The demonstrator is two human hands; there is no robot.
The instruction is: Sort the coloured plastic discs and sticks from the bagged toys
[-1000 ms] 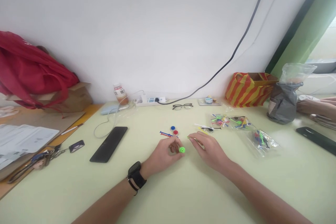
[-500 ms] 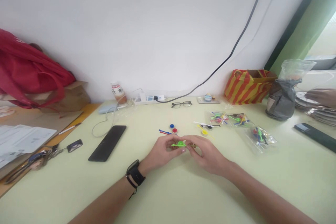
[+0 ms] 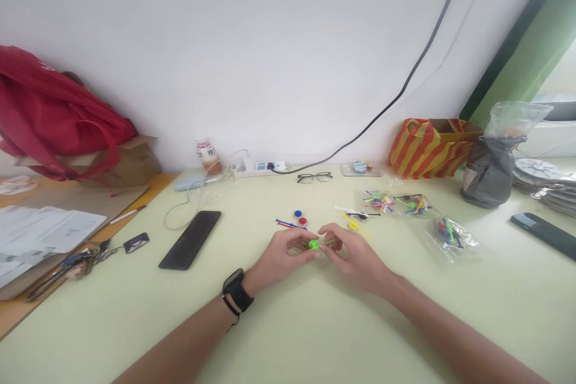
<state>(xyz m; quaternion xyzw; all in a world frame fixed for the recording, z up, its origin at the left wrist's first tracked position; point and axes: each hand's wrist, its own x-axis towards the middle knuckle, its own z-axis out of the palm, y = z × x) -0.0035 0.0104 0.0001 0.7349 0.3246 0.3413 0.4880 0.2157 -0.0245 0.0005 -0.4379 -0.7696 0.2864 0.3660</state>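
Observation:
A small bright green plastic disc (image 3: 314, 245) is pinched between the thumb and fingers of my left hand (image 3: 281, 255), which has a black watch on its wrist. My right hand (image 3: 353, 255) is close beside it, fingers curled around a thin green plastic stick (image 3: 330, 242). Whether stick and disc are joined is unclear. Just beyond my left hand lie a blue disc (image 3: 297, 213), a red disc (image 3: 303, 221) and blue and red arrow-shaped sticks (image 3: 288, 224). Past my right hand are a yellow disc with a stick (image 3: 353, 225) and black and white pieces (image 3: 362, 215).
Clear bags of coloured pieces (image 3: 452, 237) lie to the right, near a striped bag (image 3: 427, 147), a grey bag (image 3: 488, 171) and a dark phone (image 3: 542, 237). Left are another black phone (image 3: 191, 240) and keys (image 3: 85, 258). Glasses (image 3: 315, 177) and a power strip (image 3: 258, 168) sit by the wall.
The green pointed end that stuck out left across the disc no longer shows there. My right fingers have lifted and opened slightly. A person's hand at the far right has gone from view.

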